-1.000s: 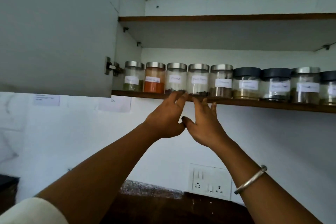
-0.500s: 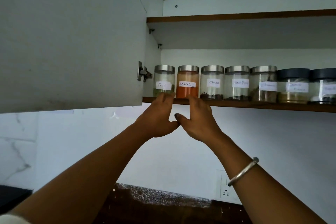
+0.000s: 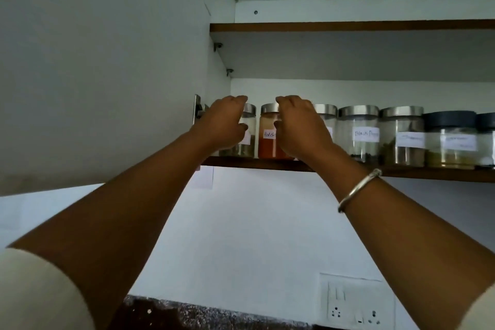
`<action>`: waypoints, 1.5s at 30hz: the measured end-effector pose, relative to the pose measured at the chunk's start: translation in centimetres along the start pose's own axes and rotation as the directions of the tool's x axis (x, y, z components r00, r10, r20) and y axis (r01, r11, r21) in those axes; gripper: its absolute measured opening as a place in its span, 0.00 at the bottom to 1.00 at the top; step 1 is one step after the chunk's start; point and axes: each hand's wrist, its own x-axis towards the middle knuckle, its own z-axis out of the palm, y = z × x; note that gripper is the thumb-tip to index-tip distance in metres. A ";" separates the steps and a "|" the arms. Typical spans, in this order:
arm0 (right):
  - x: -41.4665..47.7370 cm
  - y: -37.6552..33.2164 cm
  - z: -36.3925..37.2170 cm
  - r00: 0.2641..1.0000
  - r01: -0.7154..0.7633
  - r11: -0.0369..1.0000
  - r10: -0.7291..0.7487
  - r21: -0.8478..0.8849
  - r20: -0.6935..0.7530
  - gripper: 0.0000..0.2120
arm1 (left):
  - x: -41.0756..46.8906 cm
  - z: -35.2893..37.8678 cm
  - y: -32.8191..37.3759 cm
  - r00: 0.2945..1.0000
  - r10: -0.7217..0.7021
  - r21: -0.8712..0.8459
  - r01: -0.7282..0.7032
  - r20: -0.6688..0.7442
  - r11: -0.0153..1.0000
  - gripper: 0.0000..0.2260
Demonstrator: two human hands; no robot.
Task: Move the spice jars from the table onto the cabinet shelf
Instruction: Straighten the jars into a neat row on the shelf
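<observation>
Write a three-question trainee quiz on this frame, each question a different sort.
1. True or false: the red chilli jar stands between the left hand and the right hand.
2. Multiple choice: the lid on the Black Pepper jar is A) black B) silver C) white.
3. Fill in: the bangle is on the ___ wrist.

Key: 1 true; 2 B; 3 right.
</observation>
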 end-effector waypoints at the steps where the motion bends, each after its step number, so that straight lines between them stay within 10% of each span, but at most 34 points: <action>1: 0.8 0.0 0.2 1.000 -0.001 0.999 0.002 -0.048 0.007 0.29 | 0.9 0.1 -0.1 1.000 -0.013 0.013 0.013 0.002 1.000 0.28; 9: 5.7 1.1 1.3 0.987 -0.023 0.980 0.054 -0.198 0.150 0.16 | 6.4 1.3 -1.0 0.999 -0.023 0.315 0.014 0.025 0.949 0.11; 45: 15.4 2.8 14.0 0.921 0.004 0.923 0.147 -0.385 0.362 0.09 | 15.4 10.6 -7.6 0.950 -0.131 0.525 -0.039 0.283 0.850 0.13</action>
